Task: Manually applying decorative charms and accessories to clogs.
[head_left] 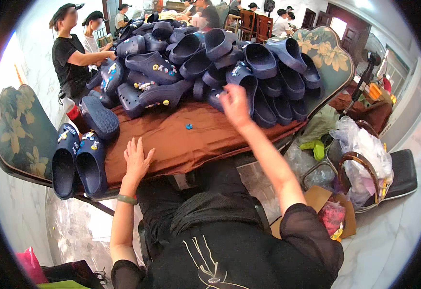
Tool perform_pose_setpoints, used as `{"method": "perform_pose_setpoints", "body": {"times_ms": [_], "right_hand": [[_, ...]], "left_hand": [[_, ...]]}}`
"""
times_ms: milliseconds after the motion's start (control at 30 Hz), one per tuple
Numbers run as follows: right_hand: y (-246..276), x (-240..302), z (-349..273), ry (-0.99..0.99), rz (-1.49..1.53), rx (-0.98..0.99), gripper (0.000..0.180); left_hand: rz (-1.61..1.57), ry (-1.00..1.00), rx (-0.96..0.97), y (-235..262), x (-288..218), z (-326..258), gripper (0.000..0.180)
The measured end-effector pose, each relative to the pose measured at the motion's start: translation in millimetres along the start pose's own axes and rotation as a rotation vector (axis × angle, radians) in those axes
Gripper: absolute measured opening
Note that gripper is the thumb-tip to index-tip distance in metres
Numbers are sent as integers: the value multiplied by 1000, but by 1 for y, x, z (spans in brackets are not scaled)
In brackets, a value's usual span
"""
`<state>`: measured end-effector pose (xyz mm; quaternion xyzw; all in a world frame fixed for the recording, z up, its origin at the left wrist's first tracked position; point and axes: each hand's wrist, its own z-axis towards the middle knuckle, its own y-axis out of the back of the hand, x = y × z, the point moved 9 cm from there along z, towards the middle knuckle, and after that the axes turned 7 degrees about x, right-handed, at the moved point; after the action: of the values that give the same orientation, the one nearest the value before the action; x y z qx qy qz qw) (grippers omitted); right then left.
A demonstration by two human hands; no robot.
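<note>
My left hand (137, 159) lies on the brown cloth (205, 144) near the table's front edge, fingers spread and nothing held. At the front of a heap of navy clogs (160, 67), my right hand (236, 107) reaches in beside a clog with charms (241, 72). Its fingers are smeared by motion, and I cannot make out whether they grip anything. A small blue charm (189, 126) rests on the cloth between my hands. Left of my left hand, a pair of navy clogs (91, 166) with charms stands at the table corner; a tipped clog (99, 118) shows its sole behind them.
Two people (71, 53) stand at the table's far left; more sit farther back. Floral padded chair backs (20, 130) flank the table. On the right are a black stool (403, 176) with plastic bags (364, 149), a cardboard box (347, 212) and a fan stand (364, 79).
</note>
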<state>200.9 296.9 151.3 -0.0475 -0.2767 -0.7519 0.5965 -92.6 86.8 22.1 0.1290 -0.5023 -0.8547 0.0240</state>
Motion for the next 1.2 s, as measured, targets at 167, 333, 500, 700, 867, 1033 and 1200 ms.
{"method": "perform_pose_setpoints", "body": {"times_ms": [167, 333, 500, 700, 867, 1033, 1200], "right_hand": [[154, -138, 46, -529, -174, -461, 63], [127, -204, 40, -1029, 486, -324, 111], [81, -210, 60, -977, 700, -111, 97], [81, -220, 53, -1008, 668, -303, 54], [114, -148, 53, -750, -289, -510, 69], [32, -64, 91, -135, -206, 96, 56], [-51, -24, 119, 122, -753, 412, 68]], "left_hand": [[179, 128, 218, -30, -13, 9, 66], [216, 149, 192, -24, -10, 4, 61], [178, 130, 143, -21, -10, -4, 60], [186, 146, 151, -23, -9, -4, 58], [193, 185, 165, -22, -2, -10, 58], [215, 144, 142, -22, -11, 2, 58], [202, 171, 170, -25, -7, -3, 59]]}}
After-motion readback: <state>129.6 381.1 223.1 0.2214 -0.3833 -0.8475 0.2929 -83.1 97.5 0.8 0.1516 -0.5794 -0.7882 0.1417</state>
